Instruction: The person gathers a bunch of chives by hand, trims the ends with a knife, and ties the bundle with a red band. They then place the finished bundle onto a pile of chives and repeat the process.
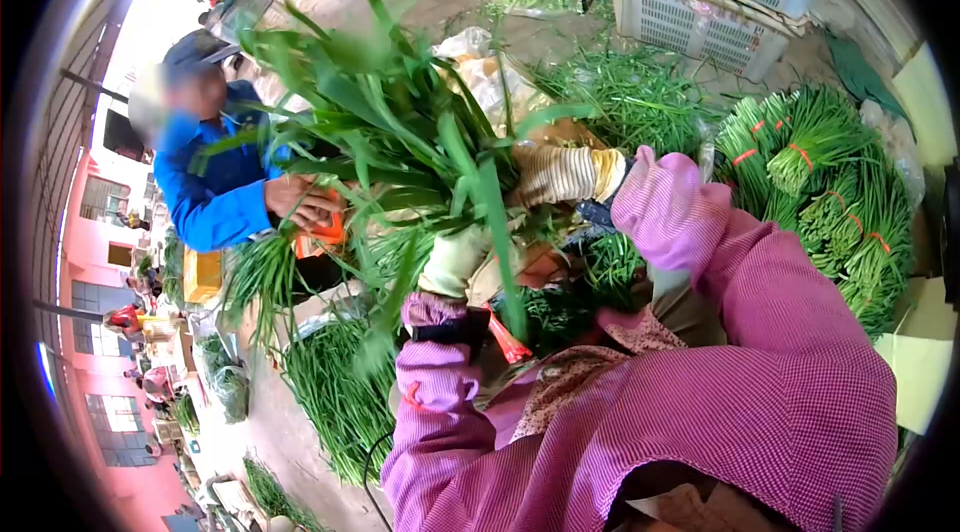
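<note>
A large bunch of long, broad green leaves [400, 132] fans out in front of me, its tips toward the upper left and partly blurred. My right hand [565, 174], in a striped cream glove, is closed round the bunch's gathered end. Lower down, my left hand [455, 260], in a pale glove, grips the same bunch from below; drooping leaves hide some of its fingers. Red plastic strips [508, 335] hang near my left wrist. Dark green stalks [560, 312] lie close to my lap.
Opposite me, a person in blue [215, 197] holds something orange among greens. Bunches with red ties [800, 157] are piled at right. Loose greens [630, 97] cover the floor beyond, and another heap [345, 392] lies lower left. Plastic crates [690, 27] stand behind.
</note>
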A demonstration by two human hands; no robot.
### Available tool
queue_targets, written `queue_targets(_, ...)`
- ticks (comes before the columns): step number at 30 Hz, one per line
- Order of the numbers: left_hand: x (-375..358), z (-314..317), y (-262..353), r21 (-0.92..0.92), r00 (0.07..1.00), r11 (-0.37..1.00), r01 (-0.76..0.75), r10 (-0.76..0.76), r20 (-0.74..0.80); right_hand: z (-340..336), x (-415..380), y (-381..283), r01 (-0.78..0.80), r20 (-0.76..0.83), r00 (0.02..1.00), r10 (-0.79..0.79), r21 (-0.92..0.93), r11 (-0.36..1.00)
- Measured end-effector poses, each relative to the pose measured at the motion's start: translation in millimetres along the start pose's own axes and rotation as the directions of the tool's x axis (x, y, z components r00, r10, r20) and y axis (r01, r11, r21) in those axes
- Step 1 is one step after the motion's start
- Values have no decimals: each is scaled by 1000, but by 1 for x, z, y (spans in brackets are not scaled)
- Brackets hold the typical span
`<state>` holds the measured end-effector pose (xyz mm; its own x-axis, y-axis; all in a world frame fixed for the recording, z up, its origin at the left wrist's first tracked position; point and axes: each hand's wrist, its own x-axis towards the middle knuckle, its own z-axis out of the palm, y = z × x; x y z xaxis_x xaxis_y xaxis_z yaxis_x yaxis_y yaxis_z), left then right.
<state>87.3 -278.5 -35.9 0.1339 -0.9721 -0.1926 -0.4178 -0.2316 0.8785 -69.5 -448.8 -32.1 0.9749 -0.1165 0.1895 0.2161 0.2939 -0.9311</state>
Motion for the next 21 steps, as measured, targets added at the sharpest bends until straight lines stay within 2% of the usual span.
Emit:
queue_targets(1,14,-4,-30,25,995,995,94,-94,13,-7,-4,7,-196,-2,979,204,270,943)
queue_targets(2,19,-8,-33,131,997,990,49,-41,-66,0,2,-3,-39,-26,999,34,-252,967)
queue_targets(3,25,-8,-37,238,990,971,13,21,-139,-11,0,6,-32,-24,999,38,209,977)
queue_targets(4,15,5,29,-72,930,954,-290,263,-258,-10,1,4,-40,-32,998,48,220,975)
queue_targets(5,28,-7,-3,94,965,976,-196,209,-159,-7,8,2,67,44,995,-91,390,918)
queue_targets(6,38,-9,-16,300,948,930,-212,270,-167,-4,17,-4,150,99,965,-243,548,823)
queue_targets(7,42,-10,-22,494,930,843,-215,330,-159,-2,25,-6,148,102,965,-241,550,822)
queue_targets(8,35,-8,-7,302,989,951,-71,107,-104,0,31,-8,32,250,923,-294,710,704)
queue_targets(9,28,-5,9,111,994,988,106,-106,-2,2,34,-8,-115,375,850,-370,817,565)
queue_targets(10,57,-5,-52,728,809,604,-325,575,-117,4,36,-6,-116,374,851,-368,818,564)
queue_targets(11,53,6,-54,85,907,976,-203,220,-358,5,38,0,2,262,930,-258,698,716)
queue_targets(12,59,13,-52,395,801,865,-310,462,-381,6,40,8,83,118,978,-171,530,844)
queue_targets(13,67,14,-50,670,661,655,-351,680,-318,8,42,14,126,-47,992,-117,327,937)
queue_targets(14,68,13,-45,91,828,960,-264,275,-489,9,45,18,126,-216,971,-101,102,987)
queue_targets(15,69,35,-24,55,761,938,-343,312,-568,9,47,22,80,-377,918,-121,-123,989)
queue_targets(16,72,27,-35,533,768,829,-168,449,-457,7,46,24,278,-166,959,-230,395,875)
queue_targets(17,78,18,-49,877,803,481,15,517,-297,2,47,23,264,-29,905,-424,821,507)
queue_targets(18,51,21,19,160,897,987,25,49,-440,19,42,7,413,-277,904,-326,761,501)
queue_targets(19,49,21,15,157,897,987,24,48,-439,40,28,-16,433,-199,855,-478,780,451)
queue_targets(20,47,21,8,329,824,932,-150,302,-480,34,23,-16,288,-67,894,-442,843,454)
queue_targets(21,40,22,11,497,704,818,-290,534,-468,28,19,-14,135,65,911,-407,885,445)
